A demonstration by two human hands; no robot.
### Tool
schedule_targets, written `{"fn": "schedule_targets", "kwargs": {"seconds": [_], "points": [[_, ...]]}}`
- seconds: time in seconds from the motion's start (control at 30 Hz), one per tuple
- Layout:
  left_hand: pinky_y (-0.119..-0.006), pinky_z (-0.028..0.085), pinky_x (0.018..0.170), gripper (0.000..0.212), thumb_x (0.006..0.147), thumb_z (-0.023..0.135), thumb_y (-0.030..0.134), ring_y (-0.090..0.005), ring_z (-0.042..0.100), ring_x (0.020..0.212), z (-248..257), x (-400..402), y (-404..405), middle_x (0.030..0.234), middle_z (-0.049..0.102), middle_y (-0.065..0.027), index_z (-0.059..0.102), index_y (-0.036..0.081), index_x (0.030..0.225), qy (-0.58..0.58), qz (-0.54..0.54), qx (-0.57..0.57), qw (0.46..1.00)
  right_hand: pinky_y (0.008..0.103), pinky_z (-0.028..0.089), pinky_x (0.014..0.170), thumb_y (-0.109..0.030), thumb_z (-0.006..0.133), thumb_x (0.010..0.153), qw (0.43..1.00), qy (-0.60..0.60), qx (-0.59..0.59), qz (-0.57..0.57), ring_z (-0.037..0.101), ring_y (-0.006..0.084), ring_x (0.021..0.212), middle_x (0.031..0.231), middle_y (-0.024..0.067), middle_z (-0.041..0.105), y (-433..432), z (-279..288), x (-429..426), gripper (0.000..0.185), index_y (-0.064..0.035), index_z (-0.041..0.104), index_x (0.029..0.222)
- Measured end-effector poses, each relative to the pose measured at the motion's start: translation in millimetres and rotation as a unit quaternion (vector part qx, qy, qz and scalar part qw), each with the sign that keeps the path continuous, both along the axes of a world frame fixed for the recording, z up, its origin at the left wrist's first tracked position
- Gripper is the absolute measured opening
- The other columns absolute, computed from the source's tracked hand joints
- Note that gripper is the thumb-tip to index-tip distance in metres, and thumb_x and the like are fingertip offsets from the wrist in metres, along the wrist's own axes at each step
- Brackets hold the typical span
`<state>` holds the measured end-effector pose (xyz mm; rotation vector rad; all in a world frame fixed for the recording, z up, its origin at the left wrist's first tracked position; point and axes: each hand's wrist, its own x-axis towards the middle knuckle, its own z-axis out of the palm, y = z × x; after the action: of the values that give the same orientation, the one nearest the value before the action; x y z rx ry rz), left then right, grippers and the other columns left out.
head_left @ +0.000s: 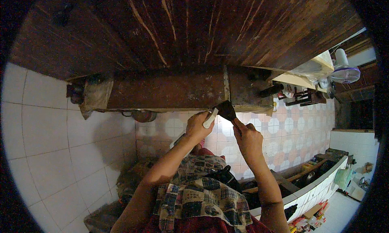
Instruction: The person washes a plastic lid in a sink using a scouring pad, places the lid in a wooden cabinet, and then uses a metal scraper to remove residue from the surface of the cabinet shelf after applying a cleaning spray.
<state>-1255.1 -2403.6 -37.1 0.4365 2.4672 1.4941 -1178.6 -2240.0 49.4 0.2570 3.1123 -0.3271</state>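
Note:
My left hand grips a cream-coloured strip-like handle, which slants up to the right; whatever it joins is hard to make out. In my right hand is a dark, flat, wedge-shaped piece, wide at its far end and narrow towards my fingers. Its material cannot be told. The two held things meet or overlap in front of the edge of a brown wooden ledge. A pale narrow strip crosses this ledge just beyond the dark piece.
Scratched dark wood boards rise beyond the ledge. A round pot-like vessel shows under its left part. Patterned floor tiles spread below. To the right are a fan, a dark wooden stool and a low white-tiled wall.

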Motion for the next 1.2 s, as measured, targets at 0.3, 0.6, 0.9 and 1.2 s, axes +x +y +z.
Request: {"fn": "schedule_targets", "kwargs": {"seconds": [0.3, 0.6, 0.9, 1.2], "points": [[-0.041, 0.047, 0.058, 0.016, 0.076, 0.063, 0.02, -0.0342, 0.06, 0.065, -8.8, -6.7, 0.1, 0.07, 0.061, -0.0155, 0.06, 0.006, 0.083, 0.028, 0.04, -0.004, 0.999, 0.0373, 0.046, 0.043, -0.022, 0.061, 0.082, 0.999, 0.028, -0.001, -0.029, 0.058, 0.0282, 0.049, 0.064, 0.0132, 0.057, -16.1, -4.9, -0.4, 0.027, -0.0158, 0.063, 0.109], [-0.038, 0.049, 0.06, 0.024, 0.076, 0.063, 0.023, -0.0324, 0.063, 0.067, -12.7, -5.0, -0.2, 0.075, 0.064, -0.0159, 0.063, 0.006, 0.093, 0.052, 0.06, -0.023, 0.997, 0.0398, 0.046, 0.043, -0.022, 0.057, 0.084, 1.0, 0.003, 0.005, -0.029, 0.056, 0.0325, 0.049, 0.062, 0.0163, 0.056, -21.7, -7.3, -10.4, 0.031, -0.016, 0.059, 0.114], [-0.04, 0.05, 0.06, 0.028, 0.075, 0.065, 0.023, -0.034, 0.062, 0.066, -9.5, -6.4, -2.8, 0.075, 0.064, -0.0166, 0.062, 0.004, 0.095, 0.06, 0.05, -0.035, 0.996, 0.0404, 0.044, 0.04, -0.023, 0.057, 0.084, 1.0, 0.02, 0.009, -0.019, 0.057, 0.033, 0.048, 0.062, 0.0174, 0.057, -23.2, -6.4, -19.0, 0.028, -0.0161, 0.06, 0.111], [-0.045, 0.049, 0.068, 0.031, 0.073, 0.064, 0.021, -0.0383, 0.061, 0.073, -13.8, -12.0, -8.6, 0.08, 0.064, -0.0197, 0.061, 0.002, 0.097, 0.015, 0.05, -0.025, 0.998, 0.0427, 0.047, 0.045, -0.022, 0.055, 0.085, 1.0, 0.022, -0.003, -0.011, 0.058, 0.0348, 0.052, 0.065, 0.0189, 0.059, -19.4, -11.7, -35.2, 0.018, -0.0118, 0.063, 0.098]]}}
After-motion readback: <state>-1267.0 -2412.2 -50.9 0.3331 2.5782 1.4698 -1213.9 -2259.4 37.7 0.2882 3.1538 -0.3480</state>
